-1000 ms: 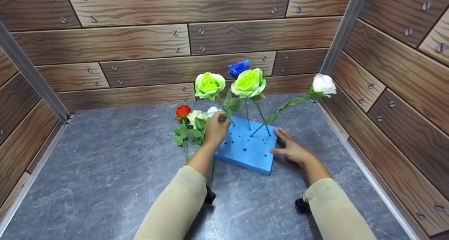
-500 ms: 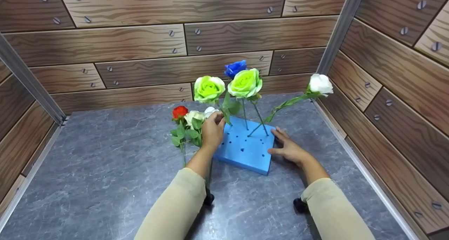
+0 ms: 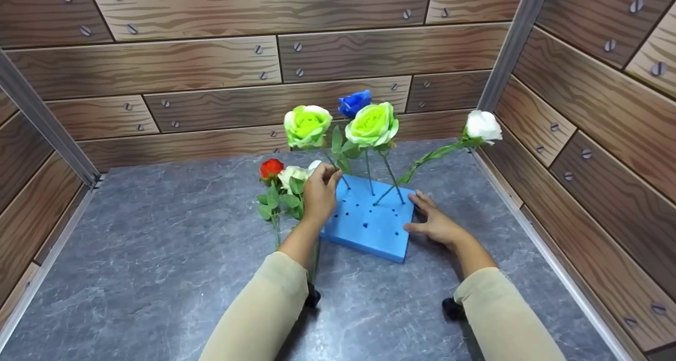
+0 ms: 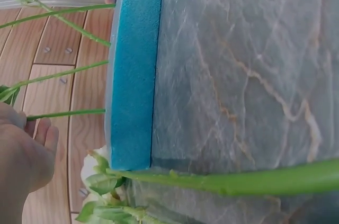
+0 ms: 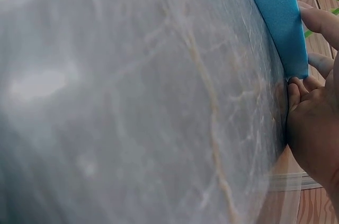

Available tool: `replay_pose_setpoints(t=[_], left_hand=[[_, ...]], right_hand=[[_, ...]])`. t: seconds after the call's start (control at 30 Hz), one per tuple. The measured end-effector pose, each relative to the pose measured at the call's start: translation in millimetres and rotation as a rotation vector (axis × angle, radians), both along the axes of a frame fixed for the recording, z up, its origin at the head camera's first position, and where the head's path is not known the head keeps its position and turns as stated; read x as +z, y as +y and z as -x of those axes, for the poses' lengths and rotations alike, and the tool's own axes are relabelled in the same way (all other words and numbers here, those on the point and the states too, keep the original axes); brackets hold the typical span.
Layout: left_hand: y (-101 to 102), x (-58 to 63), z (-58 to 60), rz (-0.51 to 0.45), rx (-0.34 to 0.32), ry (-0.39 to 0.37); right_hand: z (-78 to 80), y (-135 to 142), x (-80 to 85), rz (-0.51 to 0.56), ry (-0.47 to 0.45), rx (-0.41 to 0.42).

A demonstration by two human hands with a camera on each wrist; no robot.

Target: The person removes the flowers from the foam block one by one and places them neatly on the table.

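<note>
In the head view my left hand (image 3: pixel 320 195) pinches the green stem of a green-and-white artificial rose (image 3: pixel 307 125). The lower end of that stem meets the top of a blue foam block (image 3: pixel 364 239) full of small holes; the left wrist view shows the fingers on the stem (image 4: pixel 63 113) above the block. My right hand (image 3: pixel 438 224) touches the block's right edge with thumb and fingers spread. Standing in the block are a second green rose (image 3: pixel 373 124), a blue rose (image 3: pixel 355 104) and a white rose (image 3: pixel 483 126) that leans far right.
Left of the block lie a red rose (image 3: pixel 271 169), a cream rose (image 3: pixel 293 177) and a white flower (image 3: pixel 315 165), partly hidden by my left hand. A grey marbled tabletop (image 3: pixel 158 266) spreads around, with wood-patterned walls (image 3: pixel 211 65) behind and at the sides.
The green rose's head in my left hand has tilted a little left and up over the last half second. My right hand stays at the block's edge.
</note>
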State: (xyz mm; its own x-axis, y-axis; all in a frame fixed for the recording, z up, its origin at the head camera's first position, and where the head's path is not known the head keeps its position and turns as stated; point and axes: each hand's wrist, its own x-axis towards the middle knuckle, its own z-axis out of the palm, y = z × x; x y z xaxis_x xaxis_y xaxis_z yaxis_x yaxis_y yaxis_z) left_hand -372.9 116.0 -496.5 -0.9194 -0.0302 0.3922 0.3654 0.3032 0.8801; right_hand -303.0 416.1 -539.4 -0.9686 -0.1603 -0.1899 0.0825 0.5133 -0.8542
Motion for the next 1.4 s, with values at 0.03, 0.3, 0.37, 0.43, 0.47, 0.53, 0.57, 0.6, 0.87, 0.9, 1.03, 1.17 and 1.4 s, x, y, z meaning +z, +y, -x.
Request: replay_pose_setpoints(t=[0.03, 0.3, 0.37, 0.43, 0.47, 0.53, 0.57, 0.6, 0.87, 0.9, 1.03, 1.17, 1.4], left_hand=[[-1, 1.1, -0.7, -0.005, 0.0, -0.002], [-5, 9.2, -5.6, -0.027, 0.019, 0.011], [-6, 9.9, -6.5, -0.022, 0.023, 0.02], [-7, 10.5, -7.3, -0.022, 0.017, 0.028], [-8, 10.7, -7.8, -0.021, 0.013, 0.031], [-9, 11.0, -8.3, -0.02, 0.004, 0.036], [-10, 11.3, -8.7, -0.023, -0.003, 0.035], [-10, 11.7, -9.1, -0.026, -0.009, 0.033], [-15, 14.6, -9.8, -0.027, 0.002, 0.017], [-16, 14.8, -9.8, -0.026, 0.003, 0.014], [-19, 17.2, -11.2, -0.027, -0.001, -0.01], [-21, 18.4, -11.3, -0.029, 0.008, -0.005], [-25, 19.3, -11.1, -0.042, 0.038, -0.003]], right_hand=[[-0.1, 0, -0.2, 0.001, -0.001, -0.001], [-1.9, -1, -0.1, -0.011, 0.001, 0.004], [-2.1, -2, 0.2, -0.008, -0.005, 0.004], [-2.2, -2, 0.4, -0.002, -0.011, 0.005], [-2.2, -3, 0.5, 0.002, -0.014, 0.005], [-1.8, -3, 0.6, 0.007, -0.018, 0.001], [-1.7, -3, 0.5, 0.006, -0.017, 0.001], [-1.6, -3, 0.3, 0.004, -0.017, 0.001], [0.3, -2, -0.1, -0.008, -0.008, 0.009], [0.6, -2, 0.1, -0.01, -0.008, 0.01], [0.5, -1, 1.1, -0.025, -0.005, 0.011], [-0.1, -1, 1.7, -0.027, -0.004, 0.018], [2.0, 1, 0.6, -0.037, -0.009, 0.02]])
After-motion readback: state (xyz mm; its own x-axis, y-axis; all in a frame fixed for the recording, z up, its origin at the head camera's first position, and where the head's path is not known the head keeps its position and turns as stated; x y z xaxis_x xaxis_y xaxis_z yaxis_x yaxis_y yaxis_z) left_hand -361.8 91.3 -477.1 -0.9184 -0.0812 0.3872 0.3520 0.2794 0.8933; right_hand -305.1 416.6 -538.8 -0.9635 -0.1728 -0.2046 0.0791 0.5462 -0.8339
